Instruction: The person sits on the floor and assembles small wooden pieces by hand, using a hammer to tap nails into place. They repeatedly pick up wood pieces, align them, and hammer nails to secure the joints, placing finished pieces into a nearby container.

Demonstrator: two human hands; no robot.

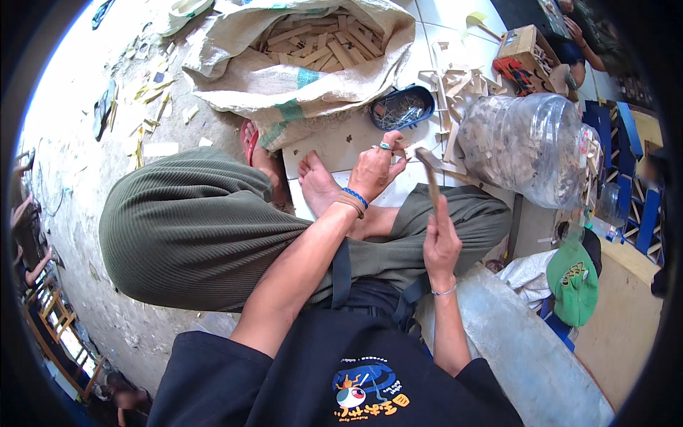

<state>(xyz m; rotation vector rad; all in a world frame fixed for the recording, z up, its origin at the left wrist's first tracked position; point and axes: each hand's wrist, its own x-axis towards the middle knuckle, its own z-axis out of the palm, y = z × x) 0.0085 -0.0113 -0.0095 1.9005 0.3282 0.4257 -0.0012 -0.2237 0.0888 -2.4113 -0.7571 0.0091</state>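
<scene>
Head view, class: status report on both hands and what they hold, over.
Left hand pinching a small wooden piece over the white board. Right hand gripping a hammer, head raised. Blue nail tray just beyond; nothing between.

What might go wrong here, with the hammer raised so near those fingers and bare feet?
The right hand holds a hammer raised close to the left hand, whose fingers pinch something small over the white board; a stray blow would likely hit them. The bare foot rests right beside that spot, so it may be struck or pricked too. The blue tray of nails sits close by and might get knocked over.
</scene>
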